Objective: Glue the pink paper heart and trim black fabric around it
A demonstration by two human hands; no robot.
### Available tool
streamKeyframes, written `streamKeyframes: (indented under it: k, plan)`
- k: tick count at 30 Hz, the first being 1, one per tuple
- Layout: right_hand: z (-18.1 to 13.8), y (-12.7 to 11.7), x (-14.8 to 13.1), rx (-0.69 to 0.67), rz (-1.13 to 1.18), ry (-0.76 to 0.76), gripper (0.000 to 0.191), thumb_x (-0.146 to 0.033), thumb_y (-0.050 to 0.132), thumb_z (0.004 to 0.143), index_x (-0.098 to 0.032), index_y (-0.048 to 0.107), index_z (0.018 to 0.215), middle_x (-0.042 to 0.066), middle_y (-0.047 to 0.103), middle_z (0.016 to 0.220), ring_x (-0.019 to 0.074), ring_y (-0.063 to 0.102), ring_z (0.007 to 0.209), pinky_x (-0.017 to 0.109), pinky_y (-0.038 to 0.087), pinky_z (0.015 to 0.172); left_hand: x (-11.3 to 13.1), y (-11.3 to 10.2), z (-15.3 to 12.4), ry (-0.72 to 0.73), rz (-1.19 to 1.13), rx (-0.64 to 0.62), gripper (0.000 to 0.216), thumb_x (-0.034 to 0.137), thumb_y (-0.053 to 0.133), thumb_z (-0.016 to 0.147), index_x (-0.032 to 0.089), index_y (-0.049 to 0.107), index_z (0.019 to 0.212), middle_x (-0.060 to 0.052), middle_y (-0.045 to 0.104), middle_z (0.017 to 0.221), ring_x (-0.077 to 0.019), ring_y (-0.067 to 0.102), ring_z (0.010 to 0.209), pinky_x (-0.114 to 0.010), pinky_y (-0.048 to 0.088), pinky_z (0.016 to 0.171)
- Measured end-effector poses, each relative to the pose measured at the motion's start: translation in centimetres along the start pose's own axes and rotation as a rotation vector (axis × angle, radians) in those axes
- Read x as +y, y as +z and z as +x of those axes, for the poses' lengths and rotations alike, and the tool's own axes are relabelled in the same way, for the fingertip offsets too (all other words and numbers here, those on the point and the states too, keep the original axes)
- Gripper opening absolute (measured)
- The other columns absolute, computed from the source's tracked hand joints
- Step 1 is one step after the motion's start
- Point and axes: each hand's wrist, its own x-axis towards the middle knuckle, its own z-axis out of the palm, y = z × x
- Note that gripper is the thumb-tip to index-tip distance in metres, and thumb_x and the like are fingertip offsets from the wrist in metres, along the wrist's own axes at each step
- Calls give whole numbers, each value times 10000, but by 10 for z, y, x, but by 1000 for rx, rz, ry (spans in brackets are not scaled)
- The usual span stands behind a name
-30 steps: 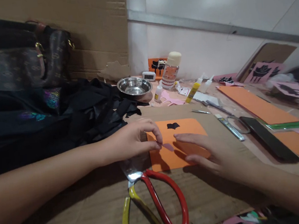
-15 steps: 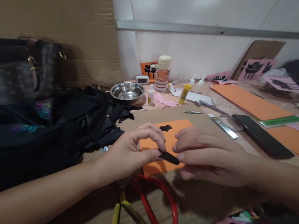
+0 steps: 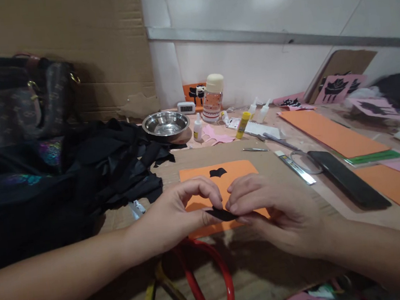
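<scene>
A small black cut-out piece, paper or cloth, is stretched between my two hands above an orange sheet. My left hand pinches its left end between thumb and forefinger. At its right end, my right hand closes thumb and fingertips on it. Another black cut-out with a wavy edge lies flat near the top of the orange sheet. Red-handled scissors rest below the sheet, beside a yellow-handled tool; their far ends are hidden under my left hand and arm.
Black cloth scraps heap up at the left beside a patterned bag. Behind stand a metal bowl, a small glue bottle, a glue stick and a drinking bottle. A black phone-like slab and orange sheets lie right.
My right hand's thumb and fingers have closed on the black piece's right end. The piece has turned more level. The whole view has shifted slightly.
</scene>
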Motion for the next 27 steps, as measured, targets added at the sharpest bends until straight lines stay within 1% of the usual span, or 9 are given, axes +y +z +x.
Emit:
streamKeyframes:
  k: [3, 7, 9, 11, 14, 16, 18, 24, 27]
  plan:
    - [-1, -2, -1, -28, -74, -11, 179, -83, 608, 978, -243, 600, 1058, 37, 719, 868, 165, 710, 844, 306, 614, 768, -4, 0, -3, 21, 124, 22, 134, 177, 791, 832, 244, 702, 905, -3, 697, 1045, -188, 659, 1028, -338, 486, 1004]
    - [-13, -20, 12, -150, -438, -227, 157, -102, 537, 1001, -212, 640, 1047, 51, 701, 784, 205, 659, 759, 331, 567, 710, 3, 0, -12, 9, 483, 56, 411, 288, 785, 862, 268, 614, 1236, -47, 668, 1223, -238, 625, 1158, -374, 484, 1022]
    - [-23, -28, 27, -227, -584, -192, 200, -129, 495, 1013, -222, 667, 974, 46, 696, 750, 206, 623, 671, 328, 507, 609, 16, 4, -19, 31, 677, -221, 364, 403, 787, 886, 260, 646, 1189, -57, 685, 1202, -242, 640, 1109, -341, 518, 927]
    - [-34, -30, 45, -293, -594, 11, 242, -146, 480, 1011, -225, 672, 888, 35, 692, 710, 198, 631, 625, 315, 498, 574, 29, 10, -26, 153, 855, -590, 315, 415, 761, 920, 280, 681, 1193, -36, 705, 1214, -233, 632, 1126, -312, 508, 928]
    - [-46, -21, 67, -229, -540, 226, 246, -128, 467, 999, -184, 698, 1061, 114, 804, 966, 251, 767, 873, 364, 611, 767, 41, 20, -34, 336, 1103, -716, 126, 240, 620, 1008, 225, 700, 1104, -26, 731, 1067, -207, 641, 1005, -322, 487, 926]
    - [-51, -12, 77, -170, -542, 258, 294, -122, 442, 1006, -151, 657, 1204, 172, 799, 1146, 299, 776, 1036, 439, 630, 865, 42, 25, -39, 417, 1225, -718, 94, 200, 608, 988, 208, 700, 996, -25, 721, 991, -203, 633, 899, -339, 489, 877]
    - [-54, -6, 83, -136, -557, 264, 288, -128, 428, 1020, -130, 627, 1229, 197, 800, 1152, 317, 792, 1014, 462, 649, 822, 38, 26, -45, 443, 1321, -700, 69, 199, 643, 951, 207, 689, 900, -23, 707, 907, -198, 610, 797, -346, 485, 780]
    - [-61, 1, 66, -125, -556, 210, 236, -128, 439, 1018, -108, 615, 1174, 202, 813, 1031, 290, 806, 854, 397, 647, 706, 29, 3, -66, 151, 1532, -615, 100, 248, 778, 870, 194, 700, 835, -25, 707, 808, -189, 591, 692, -319, 425, 615]
    - [-58, 3, 39, -280, -468, 107, 189, -124, 445, 1019, -147, 628, 1056, 151, 793, 988, 250, 766, 841, 361, 626, 726, 29, -5, -73, 96, 1572, -583, 153, 206, 846, 788, 203, 694, 801, 5, 684, 741, -172, 555, 624, -310, 404, 594]
